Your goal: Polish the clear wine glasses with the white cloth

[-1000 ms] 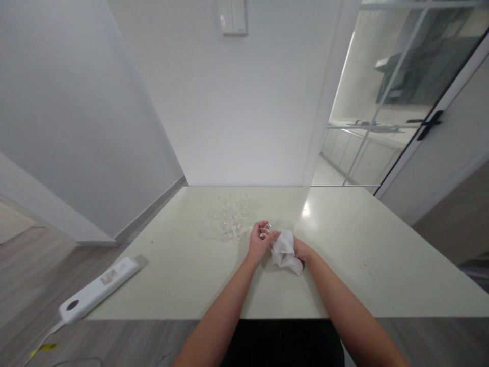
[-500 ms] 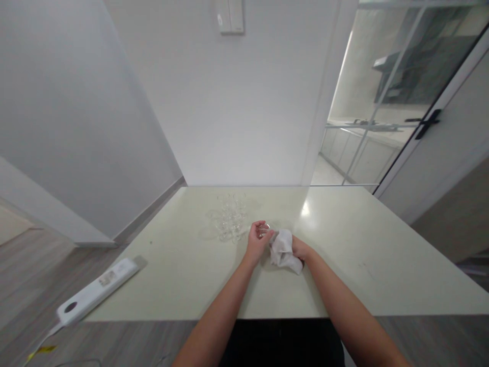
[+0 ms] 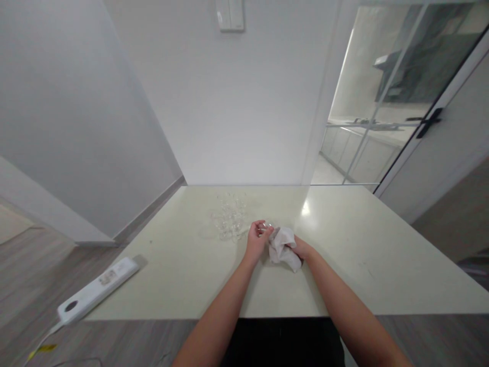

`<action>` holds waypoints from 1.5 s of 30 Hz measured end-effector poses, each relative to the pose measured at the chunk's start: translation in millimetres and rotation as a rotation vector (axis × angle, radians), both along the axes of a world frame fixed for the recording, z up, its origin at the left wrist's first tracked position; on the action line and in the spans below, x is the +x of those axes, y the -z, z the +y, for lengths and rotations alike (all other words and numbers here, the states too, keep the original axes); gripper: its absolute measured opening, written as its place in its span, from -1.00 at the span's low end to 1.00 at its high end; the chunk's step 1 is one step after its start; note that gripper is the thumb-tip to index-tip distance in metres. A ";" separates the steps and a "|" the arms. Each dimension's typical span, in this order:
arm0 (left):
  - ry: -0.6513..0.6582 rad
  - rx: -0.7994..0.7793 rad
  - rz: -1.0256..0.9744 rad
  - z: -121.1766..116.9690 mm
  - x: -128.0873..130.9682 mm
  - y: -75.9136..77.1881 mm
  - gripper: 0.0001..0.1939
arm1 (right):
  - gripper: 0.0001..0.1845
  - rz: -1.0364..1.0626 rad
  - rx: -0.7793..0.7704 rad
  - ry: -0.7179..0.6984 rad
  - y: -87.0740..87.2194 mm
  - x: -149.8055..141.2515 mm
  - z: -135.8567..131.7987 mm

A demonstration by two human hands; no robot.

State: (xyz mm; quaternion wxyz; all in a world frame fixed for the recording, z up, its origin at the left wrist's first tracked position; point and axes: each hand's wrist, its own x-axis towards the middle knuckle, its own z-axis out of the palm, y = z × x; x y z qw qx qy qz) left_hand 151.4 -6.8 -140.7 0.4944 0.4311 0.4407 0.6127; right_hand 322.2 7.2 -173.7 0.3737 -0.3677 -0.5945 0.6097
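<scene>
My left hand (image 3: 256,240) is curled around a small clear glass (image 3: 268,225), of which only a shiny rim shows beyond the fingers. A crumpled white cloth (image 3: 283,248) covers the glass's right side. My right hand (image 3: 301,247) grips the cloth from the right; most of its fingers are hidden behind the folds. Left of my hands, a cluster of several clear glasses (image 3: 231,219) stands on the table. Their outlines are faint against the pale surface.
The pale table (image 3: 183,285) reaches back to a white wall (image 3: 244,112). A white power strip (image 3: 97,290) with a cable lies over its left front corner. At the right is a glazed door with a black handle (image 3: 430,122).
The white cloth has shifted slightly and its folds look different. My right hand has moved a little with it. My left hand keeps nearly the same place around the glass.
</scene>
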 end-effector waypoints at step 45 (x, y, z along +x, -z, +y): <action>0.220 0.429 0.141 -28.0 0.7 -6.8 -0.07 | -0.72 -0.057 0.476 -0.072 -31.7 -21.0 1.5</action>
